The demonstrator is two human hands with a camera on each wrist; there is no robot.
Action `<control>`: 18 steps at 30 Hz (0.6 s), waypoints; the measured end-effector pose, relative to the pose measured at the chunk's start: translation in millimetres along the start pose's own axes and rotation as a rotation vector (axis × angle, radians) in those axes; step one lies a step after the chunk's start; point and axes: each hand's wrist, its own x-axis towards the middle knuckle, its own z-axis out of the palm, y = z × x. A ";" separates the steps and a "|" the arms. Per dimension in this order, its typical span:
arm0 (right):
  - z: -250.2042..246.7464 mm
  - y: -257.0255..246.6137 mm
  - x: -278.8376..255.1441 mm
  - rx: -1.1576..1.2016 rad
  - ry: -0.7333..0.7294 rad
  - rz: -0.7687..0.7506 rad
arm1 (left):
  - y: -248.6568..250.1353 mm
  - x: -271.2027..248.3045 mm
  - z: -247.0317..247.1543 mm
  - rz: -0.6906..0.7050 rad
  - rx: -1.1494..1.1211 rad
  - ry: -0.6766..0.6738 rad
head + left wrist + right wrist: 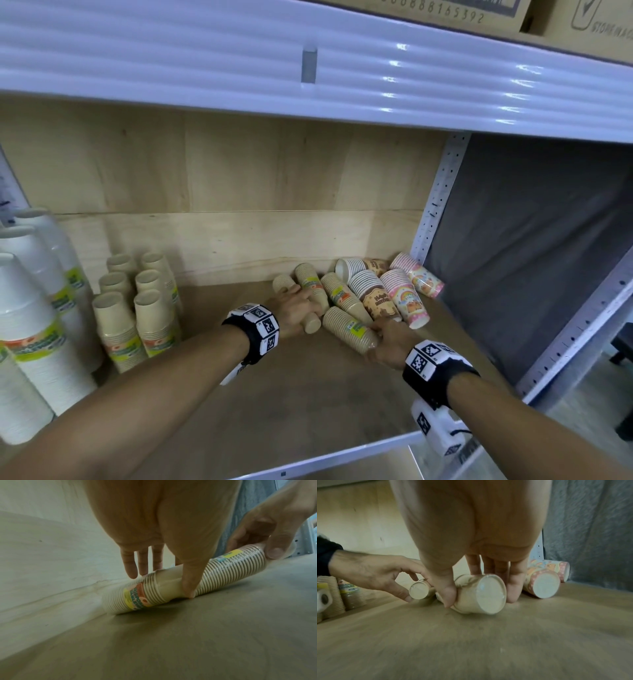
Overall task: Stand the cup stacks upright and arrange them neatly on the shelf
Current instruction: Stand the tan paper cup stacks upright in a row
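Several cup stacks lie tipped over at the back right of the wooden shelf (291,394). My left hand (298,305) grips a narrow tan stack (312,322) that lies on its side, thumb and fingers curled round it (137,597). Just to its right, my right hand (383,337) grips a wider tan stack (349,329), also lying down, with its base (489,593) facing the wrist camera. Another tan stack (342,294), a brown patterned one (373,291) and pink patterned ones (404,298) lie behind. Several tan stacks (137,308) stand upright at the left.
Tall white bowl stacks (30,308) stand at the far left. The upper shelf's white edge (308,68) hangs overhead. A perforated metal post (435,205) and grey cloth (531,240) close the right side. Bare board lies between the upright and the fallen stacks.
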 end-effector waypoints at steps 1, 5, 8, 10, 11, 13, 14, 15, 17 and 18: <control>-4.8 -1.8 2.1 -0.002 0.000 0.003 | -0.8 -0.5 -2.9 0.004 -0.019 0.017; -30.9 -13.5 8.3 -0.018 -0.048 0.013 | -2.4 -3.3 -20.4 0.005 -0.051 0.081; -51.4 -23.2 6.9 -0.040 -0.034 -0.010 | -3.7 -5.6 -33.5 -0.013 -0.108 0.123; -60.5 -27.9 6.5 -0.002 0.023 -0.033 | -6.1 -7.8 -41.3 -0.056 -0.173 0.141; -66.3 -32.3 6.6 0.002 0.044 -0.045 | -7.0 -9.5 -46.2 -0.086 -0.207 0.147; -75.2 -40.8 9.0 -0.044 0.082 -0.072 | -7.4 -13.5 -57.1 -0.141 -0.267 0.141; -79.0 -44.9 10.7 -0.057 0.107 -0.088 | -7.2 -15.7 -62.6 -0.162 -0.289 0.131; -83.6 -50.2 10.9 -0.050 0.121 -0.100 | -7.0 -17.7 -67.5 -0.181 -0.310 0.127; -89.1 -60.9 12.6 -0.036 0.126 -0.136 | -8.5 -21.4 -74.1 -0.224 -0.359 0.131; -91.0 -66.6 12.9 -0.034 0.121 -0.158 | -9.3 -23.4 -76.4 -0.249 -0.383 0.130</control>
